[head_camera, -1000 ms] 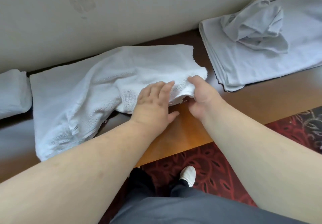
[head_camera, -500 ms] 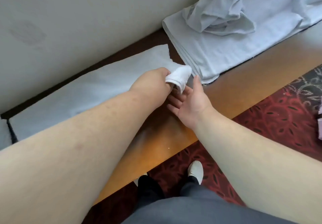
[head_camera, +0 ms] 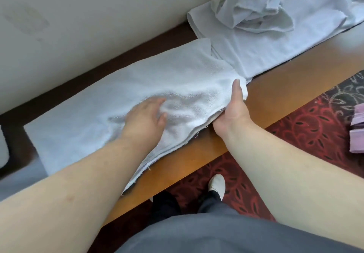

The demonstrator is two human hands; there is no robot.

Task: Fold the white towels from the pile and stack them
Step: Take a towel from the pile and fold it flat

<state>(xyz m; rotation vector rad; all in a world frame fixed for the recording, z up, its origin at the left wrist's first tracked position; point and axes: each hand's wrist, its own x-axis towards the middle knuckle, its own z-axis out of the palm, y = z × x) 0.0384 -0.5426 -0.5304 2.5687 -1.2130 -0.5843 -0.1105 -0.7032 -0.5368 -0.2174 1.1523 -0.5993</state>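
Towel (head_camera: 118, 103) now folded over (left hand (head_camera: 146, 115) flat, right hand (head_camera: 231, 108) pinching edge)

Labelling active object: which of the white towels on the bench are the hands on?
The white terry towel spread along the wooden bench: left hand flat on it, right hand pinching its right edge. The crumpled towel and flat pile lie untouched, far right.

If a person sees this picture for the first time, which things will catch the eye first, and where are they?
First, the white towel spread along the wooden table, with two bare arms reaching in. The left hand lies flat on it, and the right hand grips its right end at the table's front edge. Next, the crumpled pile of towels at the upper right, against the wall.
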